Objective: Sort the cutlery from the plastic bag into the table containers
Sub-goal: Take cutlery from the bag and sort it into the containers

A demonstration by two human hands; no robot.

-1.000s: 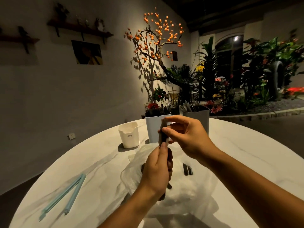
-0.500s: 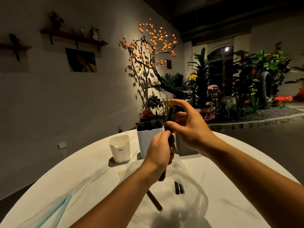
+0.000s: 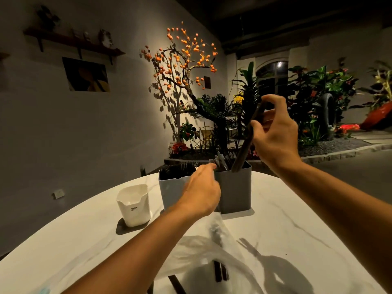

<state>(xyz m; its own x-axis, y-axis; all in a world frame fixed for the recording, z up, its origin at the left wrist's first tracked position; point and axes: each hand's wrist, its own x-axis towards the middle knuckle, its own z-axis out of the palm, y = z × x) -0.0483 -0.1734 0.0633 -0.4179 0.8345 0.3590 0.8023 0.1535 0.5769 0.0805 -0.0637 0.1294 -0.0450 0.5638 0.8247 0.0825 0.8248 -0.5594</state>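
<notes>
My right hand point(image 3: 275, 136) pinches a long dark piece of cutlery point(image 3: 244, 149), tilted, with its lower end just inside the grey container point(image 3: 235, 194), which holds several pale utensils. My left hand point(image 3: 201, 192) reaches to the rims where the grey container meets the pale container point(image 3: 169, 194), which is full of dark forks. Its fingertips are bunched at the rim, and I cannot see whether they hold anything. The clear plastic bag point(image 3: 207, 251) lies near me with dark cutlery pieces point(image 3: 219, 271) still inside.
A small white cup point(image 3: 133, 206) stands left of the two containers on the round white marble table point(image 3: 297, 219). A bit of pale blue plastic point(image 3: 44, 290) shows at the bottom left edge. Plants and a lit tree stand behind the table.
Both hands have moved forward from above the bag to the containers. The right hand has risen and carried the dark piece over to the grey container; the left hand has let go of that piece.
</notes>
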